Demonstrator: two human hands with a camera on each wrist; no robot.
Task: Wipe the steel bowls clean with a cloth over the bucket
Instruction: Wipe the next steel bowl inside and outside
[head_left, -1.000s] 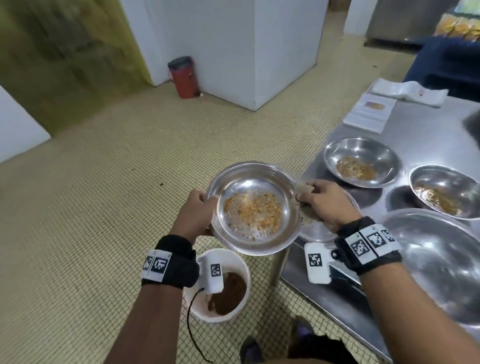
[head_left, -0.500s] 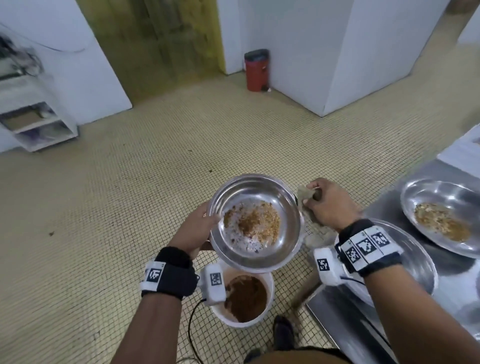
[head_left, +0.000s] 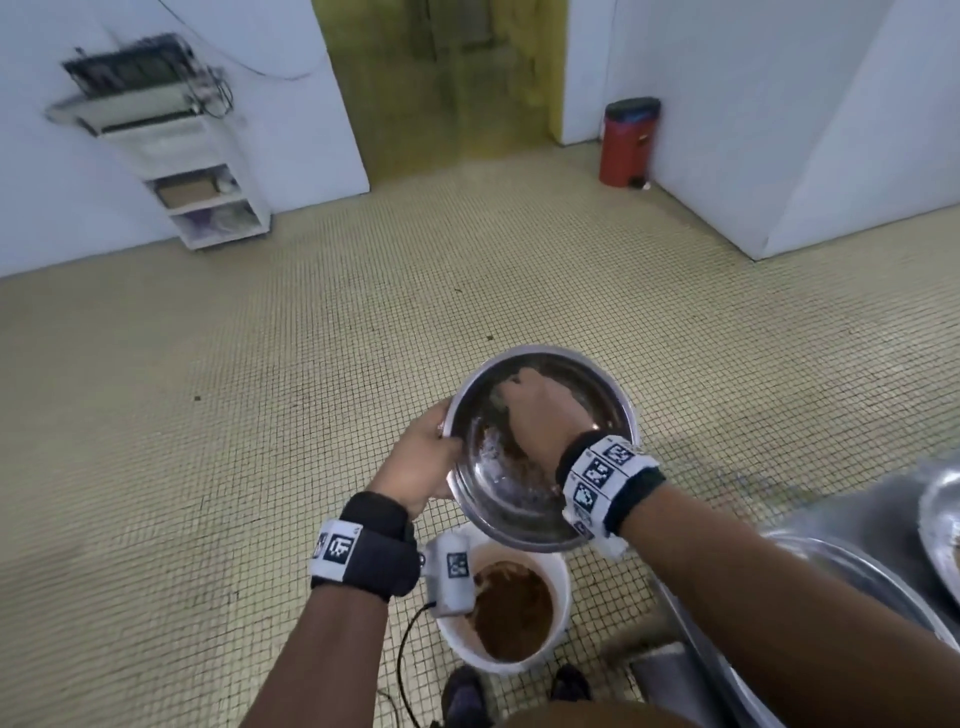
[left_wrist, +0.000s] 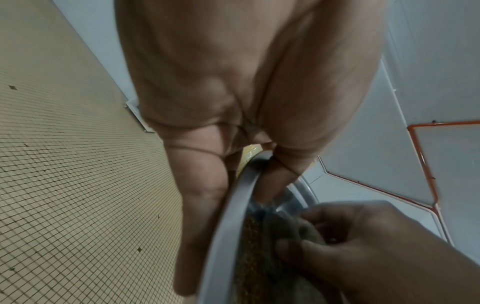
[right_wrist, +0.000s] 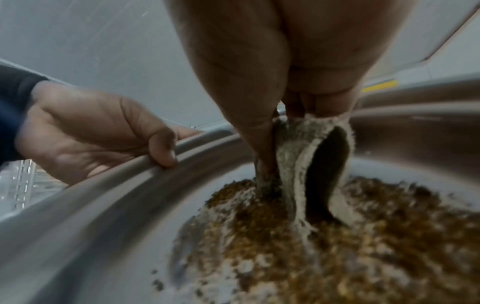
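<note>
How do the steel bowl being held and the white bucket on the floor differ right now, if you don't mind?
The steel bowl is shiny metal, held in the air and tilted; the white bucket stands upright on the floor below it. The bowl is shallow and wide, the bucket deeper. Both contain brown residue.

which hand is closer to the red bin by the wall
Right. The right hand is inside the bowl, on the side toward the red bin. The left hand grips the bowl's opposite rim, farther from it.
</note>
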